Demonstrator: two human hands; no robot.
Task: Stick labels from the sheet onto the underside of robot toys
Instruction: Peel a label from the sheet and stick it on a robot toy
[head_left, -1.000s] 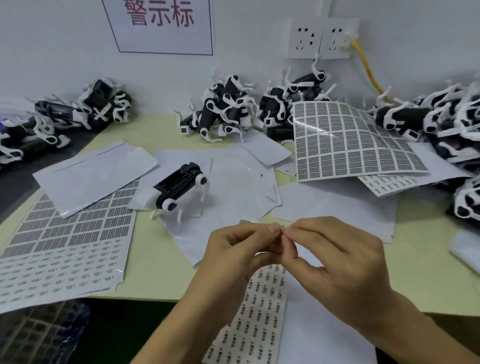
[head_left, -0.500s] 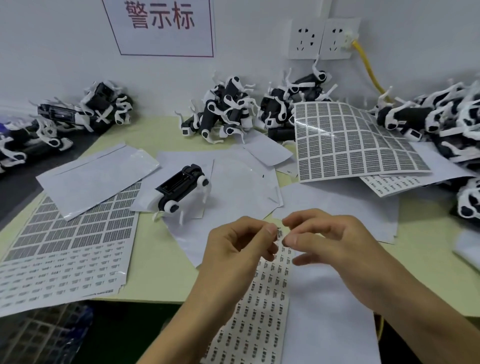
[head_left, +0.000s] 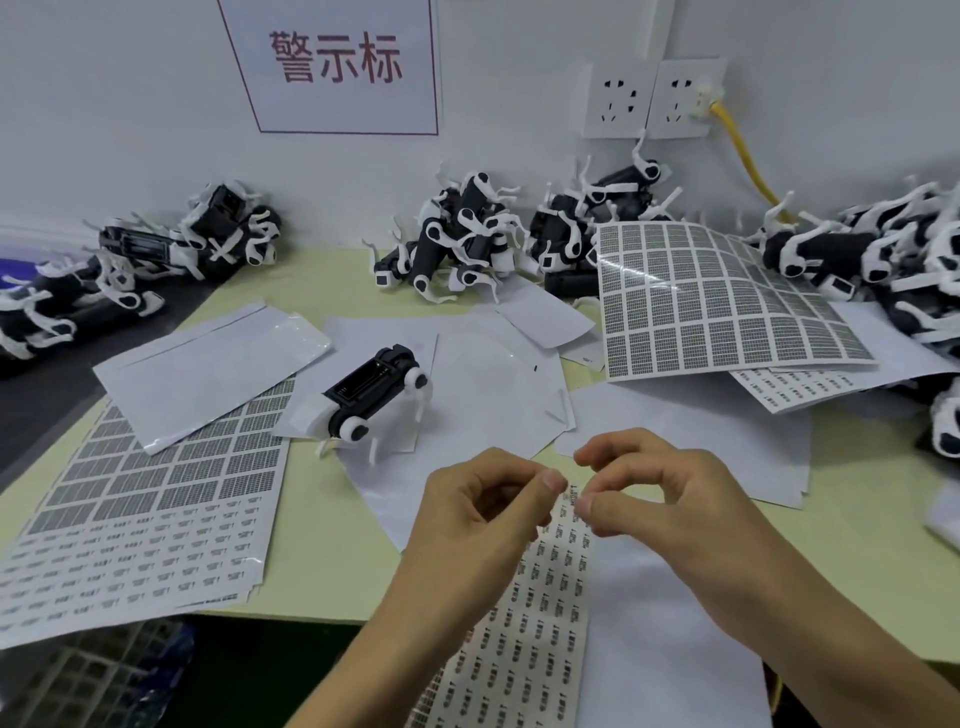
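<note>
Both hands work at the top end of the label strip (head_left: 535, 613), which runs off the worktop's (head_left: 322, 566) front edge toward the person. The left hand (head_left: 483, 514) has finger and thumb curled together at the strip's top-left corner; whether that grip is clamped on the strip's edge or on a single label I cannot tell. The right hand (head_left: 654, 493) pinches a small label (head_left: 573, 493) at the top of the strip – thumb below, forefinger curled over it.

By my reading the step in hand is peeling 1 label free; it is not yet on a toy.

The toy (head_left: 371, 397) lies belly-up on loose white paper, near the middle of the worktop and well apart from the hands, its dark underside facing up. The next move calls for lifting the label clear without folding it, then carrying it left and back to that underside and pressing it flat – with the left hand likely needed to steady the toy.
</note>
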